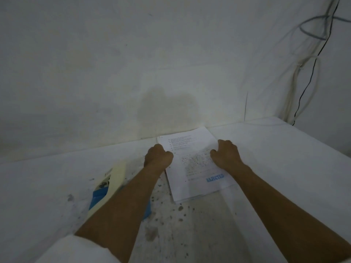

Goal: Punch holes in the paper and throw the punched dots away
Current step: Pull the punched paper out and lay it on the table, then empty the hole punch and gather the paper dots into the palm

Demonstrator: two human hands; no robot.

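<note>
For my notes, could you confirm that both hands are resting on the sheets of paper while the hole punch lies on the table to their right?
Not quite: the head view shows the hole punch lying left of the paper, partly under the left forearm. Both the left hand and the right hand rest on the sheets.

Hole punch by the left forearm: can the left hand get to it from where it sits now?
Probably yes. The hole punch lies on the table beside and partly under the left forearm, nothing on top. The left hand rests at the paper edge and would need to pull back and leftward.
</note>
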